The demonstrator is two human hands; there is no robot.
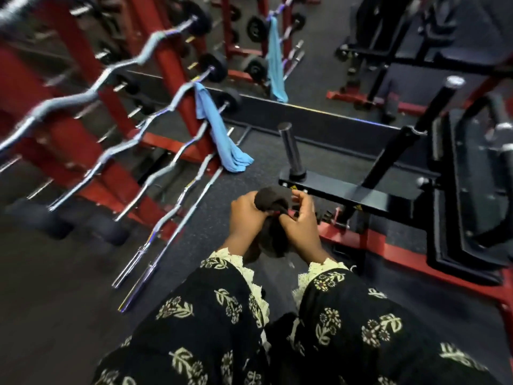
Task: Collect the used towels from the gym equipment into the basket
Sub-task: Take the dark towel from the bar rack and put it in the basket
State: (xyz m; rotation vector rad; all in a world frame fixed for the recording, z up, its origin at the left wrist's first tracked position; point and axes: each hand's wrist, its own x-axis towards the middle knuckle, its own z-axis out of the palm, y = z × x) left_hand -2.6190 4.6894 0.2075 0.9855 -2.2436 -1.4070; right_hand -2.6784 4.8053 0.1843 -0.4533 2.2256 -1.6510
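Towels turn up in two places as we look down. At the far left a red rack [169, 70] carries chrome curl bars [116, 67]. A blue towel [219, 134] hangs from one bar at the rack's right end, its lower part bunched down by the rack's foot. Near the middle we hold a dark towel [273, 197] above the floor [208, 207]. Our left hand [245, 218] and right hand [298, 220] both curl around it, close together. To the right stands a black machine [347, 193] with an upright steel peg [290, 148].
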